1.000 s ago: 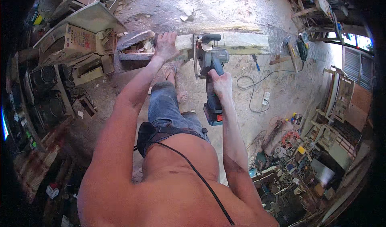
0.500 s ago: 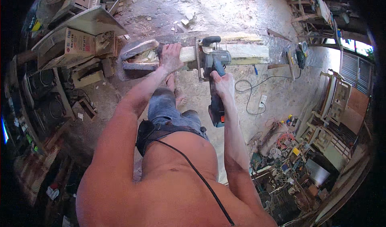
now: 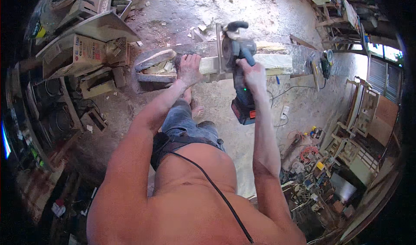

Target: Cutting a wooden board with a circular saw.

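Observation:
My right hand [image 3: 252,73] is wrapped round the rear handle of a cordless circular saw [image 3: 237,50], whose battery end points back toward me. The saw is tilted over a pale wooden board [image 3: 277,61], its base plate [image 3: 219,50] turned nearly edge-on. A small green light glows on the saw's body. My left hand [image 3: 190,70] presses on the left part of the board, fingers curled over its far side. The board lies along a dark, worn bench [image 3: 303,56]. Left of that hand, wood offcuts [image 3: 162,67] lie in a trough-like end of the bench.
An angle grinder [image 3: 326,59] and a hammer-like tool [image 3: 315,75] hang at the bench's right end. A cable runs to a white socket strip [image 3: 284,112] on the floor. A cardboard box [image 3: 89,50] stands at left. Tools and scraps [image 3: 316,180] clutter the lower right.
My right hand has lifted and tilted the saw, shifting it slightly right; its base plate has swung up off the board. The left hand stays on the board.

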The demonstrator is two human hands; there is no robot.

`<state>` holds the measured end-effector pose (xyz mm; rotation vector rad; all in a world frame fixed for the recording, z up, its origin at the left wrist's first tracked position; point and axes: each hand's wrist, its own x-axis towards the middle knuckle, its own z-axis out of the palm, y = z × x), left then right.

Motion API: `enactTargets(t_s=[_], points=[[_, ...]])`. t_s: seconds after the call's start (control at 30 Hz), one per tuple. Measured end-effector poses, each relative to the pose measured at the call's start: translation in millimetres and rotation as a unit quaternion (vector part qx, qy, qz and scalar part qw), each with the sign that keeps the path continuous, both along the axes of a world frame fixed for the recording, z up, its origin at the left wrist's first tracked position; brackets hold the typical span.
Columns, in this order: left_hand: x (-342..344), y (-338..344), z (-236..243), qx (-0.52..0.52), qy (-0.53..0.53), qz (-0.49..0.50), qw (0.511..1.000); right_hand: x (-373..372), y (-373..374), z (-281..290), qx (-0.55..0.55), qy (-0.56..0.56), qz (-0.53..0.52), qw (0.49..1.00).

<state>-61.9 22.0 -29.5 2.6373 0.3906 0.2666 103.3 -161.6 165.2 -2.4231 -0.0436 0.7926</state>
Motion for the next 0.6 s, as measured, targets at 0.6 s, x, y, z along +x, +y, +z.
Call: enactTargets(t_s=[0.6], points=[[28,96,-1,-0.273,0.352,-0.126,0.886,-153,-395,28,0.017,-0.143,-0.200,0.969]])
